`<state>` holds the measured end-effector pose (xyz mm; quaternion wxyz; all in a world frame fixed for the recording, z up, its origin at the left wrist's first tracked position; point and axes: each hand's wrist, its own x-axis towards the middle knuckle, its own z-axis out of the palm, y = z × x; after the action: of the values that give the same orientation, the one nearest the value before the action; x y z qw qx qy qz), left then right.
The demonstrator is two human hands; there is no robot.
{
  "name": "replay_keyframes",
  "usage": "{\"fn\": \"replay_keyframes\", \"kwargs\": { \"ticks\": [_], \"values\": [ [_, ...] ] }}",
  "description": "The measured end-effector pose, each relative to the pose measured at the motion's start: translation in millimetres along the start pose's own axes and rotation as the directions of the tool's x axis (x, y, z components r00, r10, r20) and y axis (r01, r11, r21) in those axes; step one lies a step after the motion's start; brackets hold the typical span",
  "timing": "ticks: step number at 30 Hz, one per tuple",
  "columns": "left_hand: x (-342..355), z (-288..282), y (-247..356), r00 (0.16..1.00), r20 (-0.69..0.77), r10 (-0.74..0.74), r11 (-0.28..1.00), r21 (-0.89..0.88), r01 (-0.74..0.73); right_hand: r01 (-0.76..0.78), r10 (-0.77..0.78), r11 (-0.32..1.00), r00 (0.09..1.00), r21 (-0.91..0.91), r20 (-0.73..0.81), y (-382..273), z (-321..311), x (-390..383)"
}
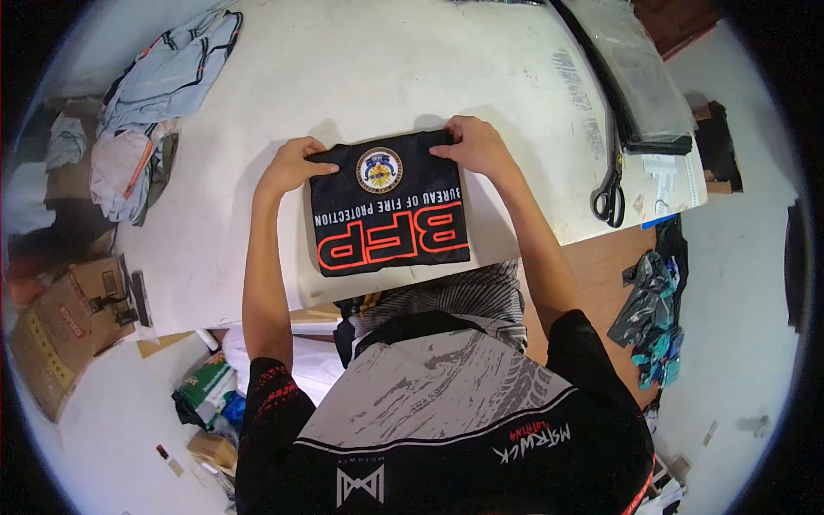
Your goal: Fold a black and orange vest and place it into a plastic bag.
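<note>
A folded black garment [395, 227] lies flat on a white table [360, 77], close to the near edge and directly in front of the person. It is a neat, nearly square bundle. A round, mostly blue, white and gold emblem [379, 170] sits near its far edge; below that runs a line of white lettering, then large letters outlined in red-orange — all upside down from the person's side.

Both hands hold the far corners. The left hand [294, 165] has its grip pinching the far left corner, thumb on top; the right hand [477, 148] pinches the far right corner in the same way.

To the right, black-handled scissors [608, 197] lie near the table's edge, beside a stack of clear plastic bags [635, 73]. At the far left is a pile of light grey clothes [167, 77], with a cardboard box [73, 322] below it. Dark plastic bags [639, 300] hang or lie beyond the table's right side — which, I cannot tell.
</note>
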<state>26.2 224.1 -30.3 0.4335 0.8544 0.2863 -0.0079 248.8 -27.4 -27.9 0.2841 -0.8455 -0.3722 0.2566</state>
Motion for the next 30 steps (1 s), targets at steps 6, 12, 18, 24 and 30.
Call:
{"fn": "replay_keyframes", "kwargs": {
  "ticks": [6,12,18,24,30],
  "values": [
    [-13,-8,-8,0.987,0.159,-0.034,0.995,-0.085,0.048,0.177,-0.175,0.976,0.984,0.124,-0.032,2,13,11],
    [-64,-50,40,0.917,-0.302,0.259,0.956,-0.056,-0.288,0.551,-0.347,0.7,0.818,0.454,-0.459,-67,-29,-21],
    [-130,-36,84,0.795,-0.447,0.409,0.905,0.09,-0.415,0.721,-0.642,0.691,0.585,-0.045,-0.495,-70,-52,-66],
    [-144,69,23,0.867,-0.443,0.229,0.973,0.125,-0.193,0.547,-0.472,0.829,0.794,0.114,-0.383,14,38,-81],
    [-151,81,10,0.811,-0.585,-0.01,0.974,-0.188,-0.124,0.318,-0.135,0.803,0.921,0.504,-0.366,25,38,-89]
  ]
}}
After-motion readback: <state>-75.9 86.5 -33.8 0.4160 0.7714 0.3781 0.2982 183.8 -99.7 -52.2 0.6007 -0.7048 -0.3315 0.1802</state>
